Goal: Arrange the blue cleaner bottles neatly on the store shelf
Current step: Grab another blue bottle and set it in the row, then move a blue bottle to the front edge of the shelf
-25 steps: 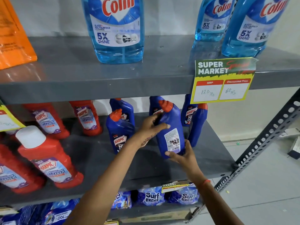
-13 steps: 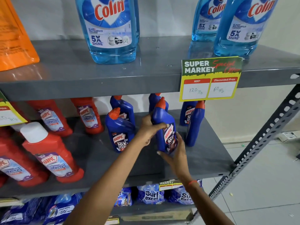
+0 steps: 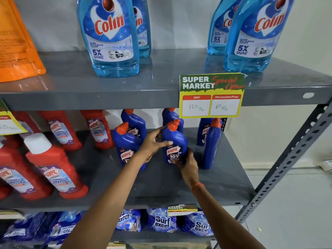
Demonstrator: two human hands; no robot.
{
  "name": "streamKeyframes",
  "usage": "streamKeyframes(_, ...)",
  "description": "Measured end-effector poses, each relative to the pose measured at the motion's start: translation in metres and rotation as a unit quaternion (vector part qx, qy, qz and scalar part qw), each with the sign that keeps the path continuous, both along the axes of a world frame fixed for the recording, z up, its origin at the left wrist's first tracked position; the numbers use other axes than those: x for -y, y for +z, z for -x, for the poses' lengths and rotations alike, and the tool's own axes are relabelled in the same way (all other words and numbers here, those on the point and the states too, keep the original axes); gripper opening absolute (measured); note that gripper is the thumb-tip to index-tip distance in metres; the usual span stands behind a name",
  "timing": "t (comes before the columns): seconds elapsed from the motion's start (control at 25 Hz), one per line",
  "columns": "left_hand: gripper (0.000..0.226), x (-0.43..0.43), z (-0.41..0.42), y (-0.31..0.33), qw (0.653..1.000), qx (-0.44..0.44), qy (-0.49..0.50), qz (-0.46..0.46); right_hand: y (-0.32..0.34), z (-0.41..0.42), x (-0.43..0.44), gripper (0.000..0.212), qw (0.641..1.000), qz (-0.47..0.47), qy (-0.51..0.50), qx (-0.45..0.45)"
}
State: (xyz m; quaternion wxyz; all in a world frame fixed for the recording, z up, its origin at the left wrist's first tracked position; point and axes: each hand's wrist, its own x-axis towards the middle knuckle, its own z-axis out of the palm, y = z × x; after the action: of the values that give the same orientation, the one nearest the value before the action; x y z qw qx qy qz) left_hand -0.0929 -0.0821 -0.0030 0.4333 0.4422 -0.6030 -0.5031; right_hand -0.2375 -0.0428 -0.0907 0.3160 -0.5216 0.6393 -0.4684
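In front of me the grey metal middle shelf (image 3: 161, 186) fills the centre of the frame. On it, at centre, stand blue Harpic bottles (image 3: 211, 144) with orange caps; red Harpic bottles (image 3: 57, 169) stand at the left. The upper shelf (image 3: 107, 87) across the top carries light blue Colin bottles (image 3: 111, 38) and an orange pouch (image 3: 16, 42) at upper left. The bottom shelf (image 3: 161, 238) holds Surf Excel packs (image 3: 161, 221).

Behind the price tag (image 3: 212, 96), the tops of two blue bottles (image 3: 211, 141) vanish; above the tag, the Colin bottles (image 3: 111, 38) lose their necks to the frame's edge
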Motion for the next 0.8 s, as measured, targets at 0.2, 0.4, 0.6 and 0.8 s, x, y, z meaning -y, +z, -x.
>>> streamKeyframes(0.2,0.061,-0.011,0.013,-0.001,0.998,0.048,0.039,0.019,0.004,0.000,-0.010,0.047,1.000,0.002,-0.020,0.005)
streamKeyframes(0.4,0.034,-0.061,0.046,-0.001,0.887,0.134,0.288,0.336,0.020,0.039,-0.055,0.020,0.973,0.149,-0.173,0.039)
streamKeyframes(0.6,0.026,-0.043,0.107,-0.001,0.952,0.107,0.079,0.277,0.016,0.066,-0.012,0.069,0.982,0.039,-0.183,0.000)
streamKeyframes(0.8,0.056,-0.016,0.123,-0.011,0.977,0.142,-0.029,0.159,0.009,0.078,-0.013,0.042,0.987,0.052,-0.155,0.012)
